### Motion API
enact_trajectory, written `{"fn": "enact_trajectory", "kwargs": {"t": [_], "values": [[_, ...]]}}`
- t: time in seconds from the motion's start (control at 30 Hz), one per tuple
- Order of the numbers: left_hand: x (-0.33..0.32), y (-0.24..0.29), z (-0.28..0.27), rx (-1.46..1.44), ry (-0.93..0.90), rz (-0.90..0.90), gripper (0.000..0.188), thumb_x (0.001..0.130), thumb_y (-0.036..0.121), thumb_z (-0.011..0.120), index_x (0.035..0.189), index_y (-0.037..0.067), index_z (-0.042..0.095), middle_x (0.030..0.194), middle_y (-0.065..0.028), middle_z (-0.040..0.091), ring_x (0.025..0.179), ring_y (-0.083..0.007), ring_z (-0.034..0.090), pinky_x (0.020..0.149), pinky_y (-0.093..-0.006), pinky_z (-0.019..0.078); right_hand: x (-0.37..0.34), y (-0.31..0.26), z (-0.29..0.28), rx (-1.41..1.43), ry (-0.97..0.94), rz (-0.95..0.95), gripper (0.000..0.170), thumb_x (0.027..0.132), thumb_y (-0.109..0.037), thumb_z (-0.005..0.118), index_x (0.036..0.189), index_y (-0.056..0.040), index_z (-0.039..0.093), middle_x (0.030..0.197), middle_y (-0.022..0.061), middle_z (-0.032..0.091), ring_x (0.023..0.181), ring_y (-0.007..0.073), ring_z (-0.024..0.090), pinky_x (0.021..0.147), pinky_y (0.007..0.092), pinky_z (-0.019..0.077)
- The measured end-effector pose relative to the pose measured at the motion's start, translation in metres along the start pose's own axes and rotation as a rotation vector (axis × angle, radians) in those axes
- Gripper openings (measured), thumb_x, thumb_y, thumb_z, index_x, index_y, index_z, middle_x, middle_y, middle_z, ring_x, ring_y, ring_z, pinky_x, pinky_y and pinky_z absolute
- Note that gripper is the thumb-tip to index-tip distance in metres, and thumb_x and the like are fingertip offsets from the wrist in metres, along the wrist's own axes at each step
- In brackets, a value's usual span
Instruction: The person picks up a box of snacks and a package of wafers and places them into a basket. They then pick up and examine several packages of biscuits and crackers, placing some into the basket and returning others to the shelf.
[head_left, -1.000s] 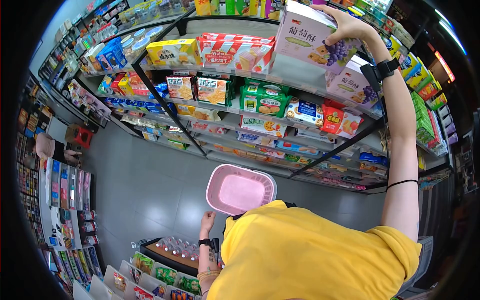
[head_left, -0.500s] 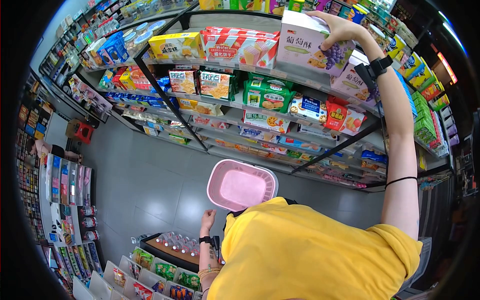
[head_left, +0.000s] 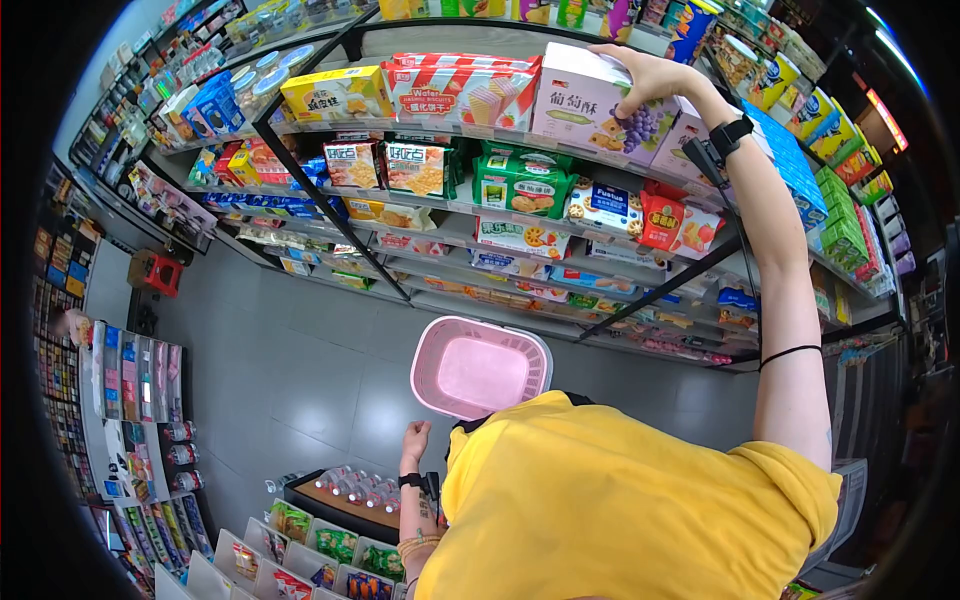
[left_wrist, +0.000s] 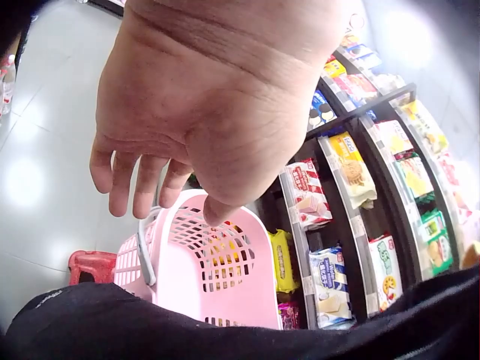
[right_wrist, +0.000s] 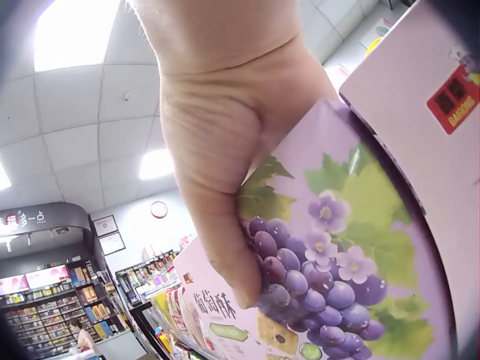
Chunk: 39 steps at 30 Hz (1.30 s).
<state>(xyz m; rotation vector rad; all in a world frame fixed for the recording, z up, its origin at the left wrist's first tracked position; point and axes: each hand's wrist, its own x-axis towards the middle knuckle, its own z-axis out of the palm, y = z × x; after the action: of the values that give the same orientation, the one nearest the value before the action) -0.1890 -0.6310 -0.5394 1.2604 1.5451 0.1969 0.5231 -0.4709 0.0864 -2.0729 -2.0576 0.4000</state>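
The right hand [head_left: 655, 80] holds a lilac box with grapes printed on it [head_left: 590, 105] by its upper right side, thumb on the front face. That box stands upright on the top shelf level, beside a second matching box [head_left: 682, 145] to its right. In the right wrist view the thumb of the hand [right_wrist: 217, 150] presses the printed front of the box [right_wrist: 330, 285]. The left hand [head_left: 416, 441] hangs low by the body; in the left wrist view the hand [left_wrist: 210, 112] has loosely hanging fingers above a pink basket [left_wrist: 176, 262] and holds nothing.
The pink basket [head_left: 425, 385] stands in front of the body, with grey floor [head_left: 300, 340] around it. Left of the lilac box are red striped wafer packs [head_left: 465, 95] and a yellow box [head_left: 338, 95]. Bottles [head_left: 355, 487] and snack bins stand at the lower left.
The right hand and the lilac box have moved down and left, and the box now sits in line with the wafer packs. The left hand has hardly moved.
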Motion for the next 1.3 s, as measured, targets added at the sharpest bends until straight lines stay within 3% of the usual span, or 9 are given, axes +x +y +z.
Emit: {"fn": "enact_trajectory", "kwargs": {"t": [0.13, 0.23, 0.33, 0.5, 0.67, 0.8, 0.93, 1.17, 1.3], "values": [[0.004, -0.002, 0.001, -0.008, -0.009, 0.011, 0.048, 0.092, 0.038, 0.066, 0.118, -0.003, 0.062, 0.107, -0.0154, 0.07, 0.099, -0.0251, 0.066, 0.09, -0.0344, 0.0506, -0.001, 0.005, 0.003, 0.005, -0.001, -0.012, 0.116, 0.058, -0.027, 0.089, 0.154, -0.0137, 0.026, 0.14, 0.0201, 0.049, 0.128, 0.0313, 0.05, 0.11, 0.0383, 0.0401], [0.007, -0.003, 0.003, -0.01, -0.019, 0.006, 0.049, 0.092, 0.038, 0.066, 0.118, -0.003, 0.062, 0.107, -0.0153, 0.07, 0.099, -0.0252, 0.066, 0.09, -0.0345, 0.0507, -0.002, 0.004, 0.008, -0.404, 0.125, -0.001, 0.112, 0.064, -0.036, 0.087, 0.155, -0.0146, 0.025, 0.143, 0.02, 0.046, 0.129, 0.0314, 0.048, 0.109, 0.0413, 0.0396], [0.01, -0.001, 0.006, 0.013, -0.038, -0.013, 0.05, 0.091, 0.039, 0.066, 0.118, -0.003, 0.063, 0.105, -0.0152, 0.071, 0.098, -0.0249, 0.066, 0.088, -0.0344, 0.051, -0.019, -0.017, 0.015, -0.577, 0.561, -0.174, 0.087, 0.078, -0.039, 0.077, 0.151, -0.0128, 0.037, 0.139, 0.0191, 0.051, 0.127, 0.0299, 0.051, 0.107, 0.0403, 0.0417], [0.018, -0.012, 0.017, 0.069, -0.075, -0.004, 0.049, 0.09, 0.039, 0.067, 0.115, -0.003, 0.063, 0.096, -0.0117, 0.07, 0.087, -0.0221, 0.066, 0.081, -0.0336, 0.0524, -0.132, -0.184, 0.023, 0.558, 0.487, -0.581, 0.043, 0.097, -0.038, 0.056, 0.116, -0.0004, 0.066, 0.11, 0.0165, 0.068, 0.113, 0.0282, 0.063, 0.098, 0.0368, 0.0474], [0.036, -0.052, 0.023, 0.083, -0.202, -0.1, 0.046, 0.09, 0.037, 0.066, 0.11, -0.004, 0.063, 0.089, -0.0093, 0.068, 0.074, -0.0186, 0.064, 0.071, -0.0326, 0.0524, -0.2, -0.281, 0.086, 1.37, 0.207, -1.191, 0.035, 0.098, -0.04, 0.06, 0.092, -0.0061, 0.059, 0.103, 0.0205, 0.07, 0.103, 0.0379, 0.063, 0.083, 0.0482, 0.0508], [0.051, -0.082, 0.015, 0.178, -0.28, -0.214, 0.044, 0.09, 0.037, 0.067, 0.108, -0.002, 0.063, 0.085, -0.0084, 0.067, 0.07, -0.0179, 0.063, 0.065, -0.0326, 0.0517, -0.229, -0.309, 0.105, 1.53, 0.296, -1.166, 0.033, 0.1, -0.045, 0.047, 0.096, -0.012, 0.049, 0.097, 0.0177, 0.072, 0.106, 0.0394, 0.055, 0.096, 0.0565, 0.0494], [0.061, -0.084, 0.007, 0.242, -0.355, -0.225, 0.043, 0.09, 0.035, 0.066, 0.109, -0.003, 0.062, 0.085, -0.0087, 0.067, 0.069, -0.0179, 0.063, 0.065, -0.0323, 0.052, -0.232, -0.308, 0.122, 1.533, 0.379, -1.165, 0.035, 0.099, -0.045, 0.05, 0.103, -0.0099, 0.05, 0.106, 0.0194, 0.067, 0.11, 0.0388, 0.054, 0.098, 0.0543, 0.0474], [0.066, -0.03, 0.0, 0.415, -0.509, -0.156, 0.042, 0.09, 0.034, 0.064, 0.107, -0.004, 0.064, 0.083, -0.0095, 0.068, 0.07, -0.0193, 0.063, 0.066, -0.0317, 0.0524, -0.254, -0.308, 0.135, 1.479, 0.548, -0.999, 0.043, 0.097, -0.045, 0.056, 0.115, -0.0063, 0.051, 0.122, 0.0225, 0.058, 0.117, 0.0378, 0.053, 0.101, 0.0503, 0.0438], [0.057, 0.021, 0.006, 0.618, -0.617, -0.272, 0.057, 0.089, 0.042, 0.063, 0.121, -0.004, 0.059, 0.101, -0.0154, 0.068, 0.085, -0.0239, 0.068, 0.066, -0.0363, 0.0552, -0.281, -0.309, 0.141, 1.423, 0.589, -0.873, 0.049, 0.096, -0.045, 0.059, 0.122, -0.0042, 0.052, 0.132, 0.0243, 0.053, 0.121, 0.0372, 0.052, 0.103, 0.0481, 0.0418]]}}
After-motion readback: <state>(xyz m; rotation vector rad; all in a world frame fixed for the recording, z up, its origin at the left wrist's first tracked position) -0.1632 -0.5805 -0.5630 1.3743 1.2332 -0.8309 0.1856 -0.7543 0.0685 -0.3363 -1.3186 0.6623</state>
